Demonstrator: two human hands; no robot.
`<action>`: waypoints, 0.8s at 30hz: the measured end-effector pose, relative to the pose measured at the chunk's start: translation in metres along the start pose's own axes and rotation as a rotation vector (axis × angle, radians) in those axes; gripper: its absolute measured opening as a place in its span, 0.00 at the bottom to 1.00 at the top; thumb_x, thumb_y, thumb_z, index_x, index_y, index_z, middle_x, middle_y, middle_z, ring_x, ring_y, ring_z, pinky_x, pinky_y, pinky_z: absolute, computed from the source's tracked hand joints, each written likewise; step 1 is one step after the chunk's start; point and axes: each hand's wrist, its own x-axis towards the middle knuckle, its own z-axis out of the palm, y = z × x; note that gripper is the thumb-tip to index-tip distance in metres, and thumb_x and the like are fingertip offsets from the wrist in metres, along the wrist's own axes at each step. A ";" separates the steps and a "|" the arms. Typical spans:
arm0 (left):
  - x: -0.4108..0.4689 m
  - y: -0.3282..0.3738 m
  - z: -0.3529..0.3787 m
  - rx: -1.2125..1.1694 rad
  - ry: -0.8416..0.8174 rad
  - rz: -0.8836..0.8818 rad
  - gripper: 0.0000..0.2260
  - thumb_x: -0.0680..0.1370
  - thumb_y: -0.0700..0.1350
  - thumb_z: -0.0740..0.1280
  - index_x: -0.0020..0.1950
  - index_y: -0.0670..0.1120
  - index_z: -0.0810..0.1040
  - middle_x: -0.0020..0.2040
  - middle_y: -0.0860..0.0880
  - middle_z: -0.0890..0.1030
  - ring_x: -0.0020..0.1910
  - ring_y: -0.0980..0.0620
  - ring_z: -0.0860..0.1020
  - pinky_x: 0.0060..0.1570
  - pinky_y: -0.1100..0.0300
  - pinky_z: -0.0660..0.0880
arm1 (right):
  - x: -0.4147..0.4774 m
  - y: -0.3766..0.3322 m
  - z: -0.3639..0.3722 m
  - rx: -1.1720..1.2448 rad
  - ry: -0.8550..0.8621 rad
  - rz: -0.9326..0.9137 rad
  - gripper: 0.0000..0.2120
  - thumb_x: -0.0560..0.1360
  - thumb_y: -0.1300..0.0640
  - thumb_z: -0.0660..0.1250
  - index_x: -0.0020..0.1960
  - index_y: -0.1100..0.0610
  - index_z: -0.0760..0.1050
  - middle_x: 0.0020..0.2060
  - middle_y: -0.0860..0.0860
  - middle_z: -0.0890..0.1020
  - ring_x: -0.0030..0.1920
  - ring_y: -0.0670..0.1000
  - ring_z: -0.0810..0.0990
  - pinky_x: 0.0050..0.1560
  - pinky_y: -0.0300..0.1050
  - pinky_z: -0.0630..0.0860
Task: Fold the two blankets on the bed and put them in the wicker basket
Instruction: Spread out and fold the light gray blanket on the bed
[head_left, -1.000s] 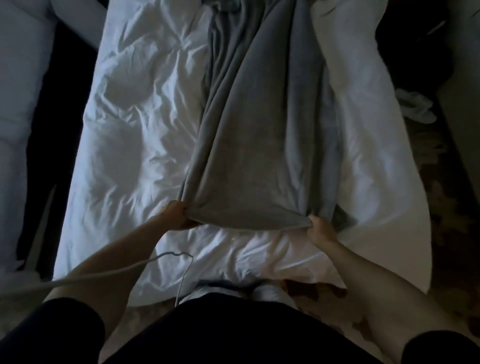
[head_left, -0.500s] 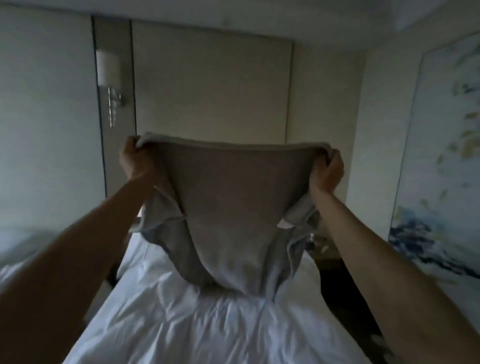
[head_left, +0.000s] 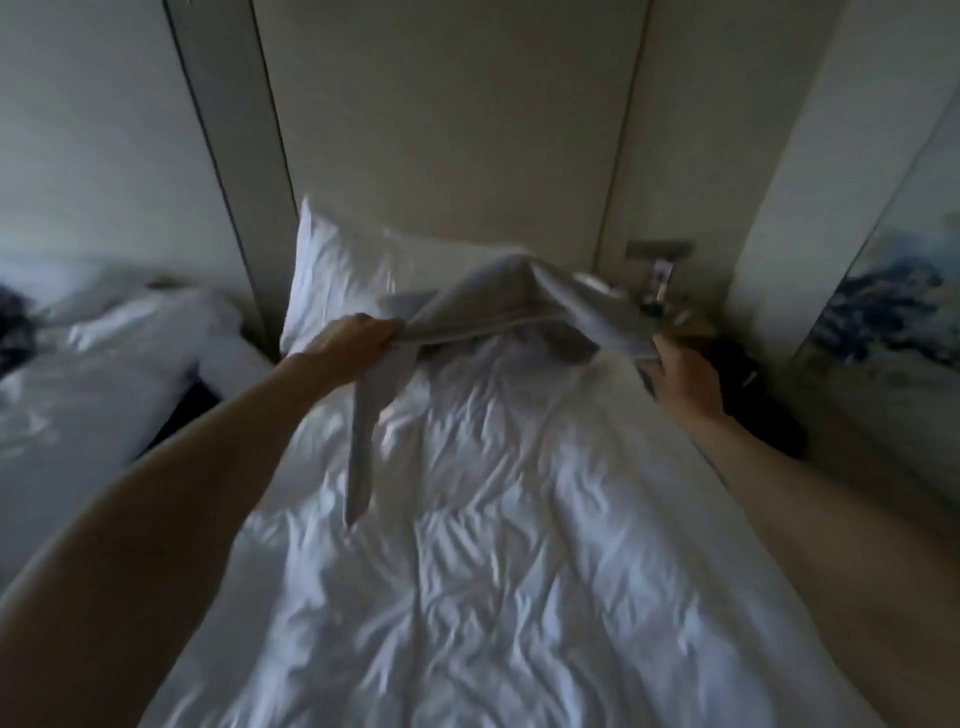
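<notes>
A grey blanket (head_left: 524, 304) is held above the head end of the bed (head_left: 493, 545), stretched between two hands. One edge is gripped in the curled fingers of the left hand (head_left: 358, 344), and the opposite edge is clutched by the right hand (head_left: 684, 374). The middle is billowed upward. A loose strip is seen hanging below the left hand; whether it touches the cover cannot be told. A white pillow (head_left: 337, 270) is propped just behind.

Bedroom, two white beds (head_left: 467, 545), pillow (head_left: 337, 280), wall panels (head_left: 441, 114)
</notes>
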 end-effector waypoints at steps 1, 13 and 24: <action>-0.017 0.004 0.037 -0.018 -0.107 -0.023 0.10 0.79 0.46 0.61 0.59 0.50 0.77 0.47 0.38 0.80 0.46 0.39 0.80 0.44 0.52 0.73 | -0.023 0.019 0.031 -0.066 -0.133 0.062 0.18 0.81 0.54 0.58 0.70 0.55 0.68 0.61 0.63 0.77 0.59 0.64 0.77 0.56 0.55 0.73; -0.219 0.088 0.312 -0.273 -0.832 -0.088 0.14 0.79 0.47 0.63 0.63 0.48 0.78 0.61 0.45 0.79 0.60 0.44 0.77 0.56 0.56 0.72 | -0.227 0.094 0.237 -0.230 -0.869 0.113 0.12 0.77 0.57 0.61 0.59 0.50 0.77 0.61 0.54 0.78 0.62 0.57 0.76 0.59 0.49 0.73; -0.293 0.008 0.340 -0.587 -0.597 -0.998 0.13 0.76 0.37 0.60 0.56 0.43 0.80 0.56 0.40 0.81 0.56 0.41 0.79 0.54 0.54 0.74 | -0.278 -0.042 0.319 0.025 -1.067 0.019 0.13 0.77 0.58 0.61 0.59 0.54 0.77 0.58 0.56 0.80 0.59 0.57 0.77 0.56 0.47 0.74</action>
